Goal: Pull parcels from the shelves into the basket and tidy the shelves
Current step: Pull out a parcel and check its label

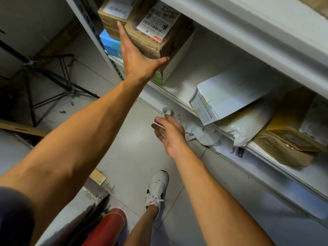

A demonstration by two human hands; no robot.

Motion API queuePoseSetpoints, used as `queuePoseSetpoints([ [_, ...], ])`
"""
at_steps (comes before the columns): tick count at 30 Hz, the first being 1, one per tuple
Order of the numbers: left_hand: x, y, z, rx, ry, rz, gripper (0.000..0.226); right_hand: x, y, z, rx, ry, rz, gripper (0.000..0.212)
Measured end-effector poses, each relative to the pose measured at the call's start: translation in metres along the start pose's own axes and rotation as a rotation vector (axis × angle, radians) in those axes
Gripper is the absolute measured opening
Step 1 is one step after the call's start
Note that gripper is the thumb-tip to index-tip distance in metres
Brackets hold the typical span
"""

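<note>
My left hand (136, 57) lies flat with straight fingers against the front of a brown cardboard parcel (156, 31) with a white label, at the left end of the white shelf (179, 96). The thumb reaches under the parcel's lower corner. My right hand (170, 134) hovers with relaxed fingers below the shelf's front edge, holding nothing, near a crumpled white plastic bag (204, 132). Further right on the shelf, a white box (225, 96) leans tilted on a white bubble mailer (248, 125). A brown box (287, 141) sits beside them.
Another brown box (110, 16) and a blue box (110, 43) sit behind the left parcel. A black tripod (51, 77) stands on the tiled floor at left. A red cylinder (106, 228) and my white shoe (156, 189) are below. An upper shelf (248, 23) overhangs.
</note>
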State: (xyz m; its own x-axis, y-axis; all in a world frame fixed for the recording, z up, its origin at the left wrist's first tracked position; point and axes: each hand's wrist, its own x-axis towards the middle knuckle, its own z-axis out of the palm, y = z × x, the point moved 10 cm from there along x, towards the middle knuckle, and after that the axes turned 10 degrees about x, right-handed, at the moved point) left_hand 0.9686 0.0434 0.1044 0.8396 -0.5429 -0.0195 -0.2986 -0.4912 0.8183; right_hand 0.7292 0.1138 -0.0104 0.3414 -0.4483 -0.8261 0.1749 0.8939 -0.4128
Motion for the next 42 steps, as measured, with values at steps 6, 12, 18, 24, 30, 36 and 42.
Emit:
queuePoseSetpoints([
  [6, -0.012, 0.002, -0.013, -0.015, 0.045, 0.075, 0.136, 0.005, -0.022, 0.008, -0.022, -0.011, -0.064, 0.043],
  [12, -0.085, -0.017, -0.044, -0.101, -0.032, 0.074, 0.114, 0.008, -0.025, 0.014, -0.015, -0.055, -0.045, 0.031],
  [18, -0.141, -0.042, -0.093, -0.132, -0.286, 0.083, 0.123, -0.005, -0.002, 0.013, 0.241, -0.139, 0.110, 0.067],
  [24, -0.177, -0.048, -0.118, -0.100, -0.819, 0.127, 0.137, -0.032, -0.020, -0.007, 0.070, -0.371, 0.262, 0.097],
  [30, -0.213, -0.057, -0.087, 0.055, -1.343, 0.136, 0.132, -0.081, 0.034, -0.045, -0.368, -0.498, 0.567, 0.073],
  [36, -0.231, -0.092, -0.043, -0.037, -0.976, -0.149, 0.074, -0.101, 0.049, -0.104, -0.296, -0.502, 0.403, 0.092],
  [42, -0.332, -0.087, 0.038, -0.213, -1.089, -0.472, 0.056, -0.125, 0.068, -0.191, -0.069, -0.325, 0.226, 0.115],
])
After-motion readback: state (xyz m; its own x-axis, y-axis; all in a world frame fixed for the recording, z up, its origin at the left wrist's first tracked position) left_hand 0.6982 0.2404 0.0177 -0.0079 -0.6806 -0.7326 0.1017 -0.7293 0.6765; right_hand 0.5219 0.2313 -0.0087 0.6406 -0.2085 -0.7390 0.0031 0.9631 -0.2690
